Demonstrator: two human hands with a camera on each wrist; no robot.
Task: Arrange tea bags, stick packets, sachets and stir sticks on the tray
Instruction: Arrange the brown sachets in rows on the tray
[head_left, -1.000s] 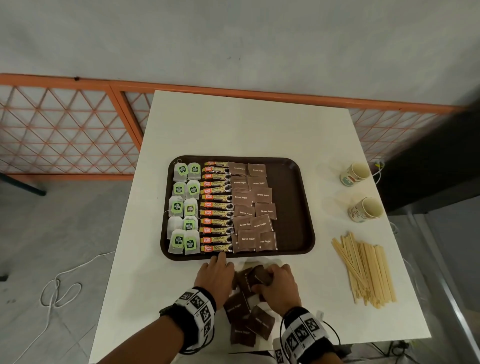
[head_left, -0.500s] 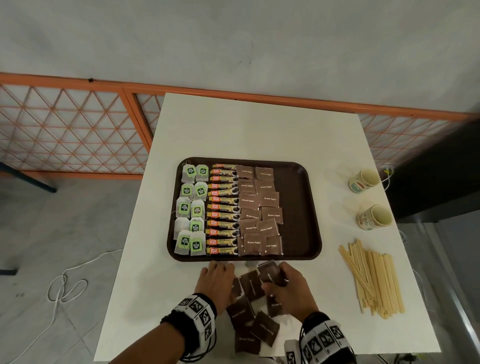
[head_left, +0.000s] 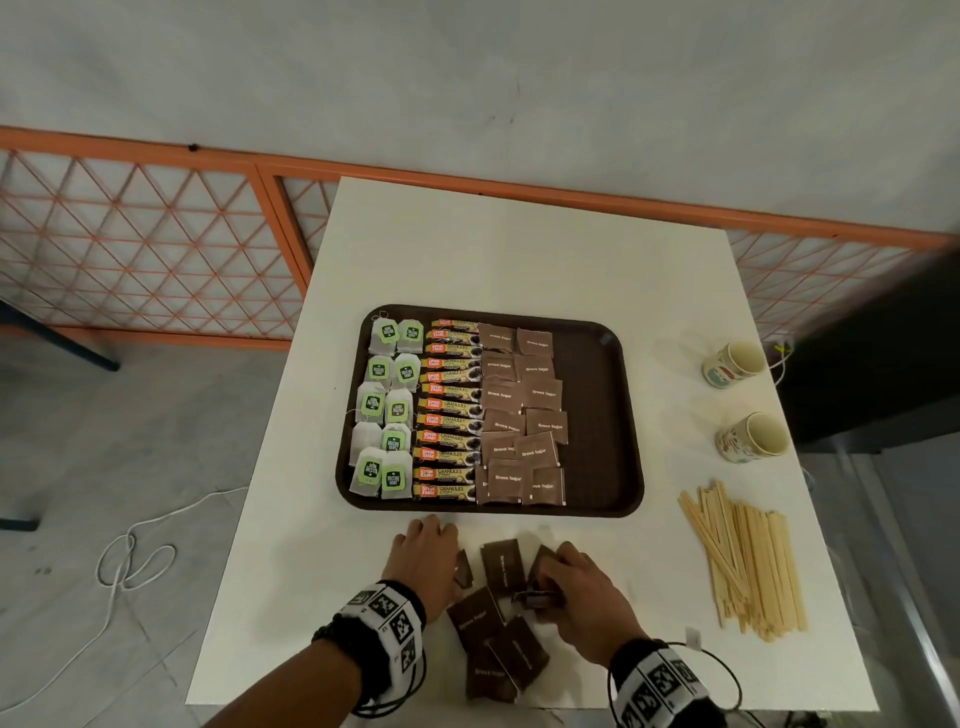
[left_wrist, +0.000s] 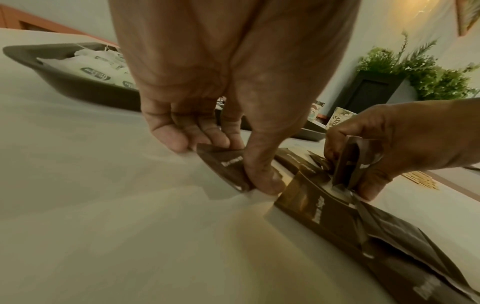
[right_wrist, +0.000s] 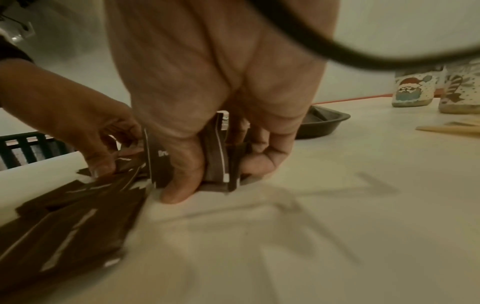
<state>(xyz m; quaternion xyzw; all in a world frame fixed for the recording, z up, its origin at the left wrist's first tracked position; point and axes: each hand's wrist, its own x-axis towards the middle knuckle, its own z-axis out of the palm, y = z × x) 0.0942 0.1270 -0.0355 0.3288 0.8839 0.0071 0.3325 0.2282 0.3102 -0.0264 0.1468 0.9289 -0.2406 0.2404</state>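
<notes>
The right hand (head_left: 582, 597) holds a few brown sugar sachets (right_wrist: 215, 156) standing on edge on the white table (head_left: 519, 249); the left hand (head_left: 423, 564) pinches one sachet (left_wrist: 228, 164) lying flat; more loose sachets (head_left: 501, 649) lie near them; the brown tray (head_left: 597, 415) sits just beyond, with tea bags (head_left: 384, 410) left, stick packets (head_left: 449, 410) middle, sachets right; stir sticks (head_left: 743, 556) lie far right.

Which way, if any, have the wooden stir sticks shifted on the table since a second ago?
No. The stir sticks lie in the same spot, just nearer than the closer cup and right of the tray; only the camera moved.
</notes>
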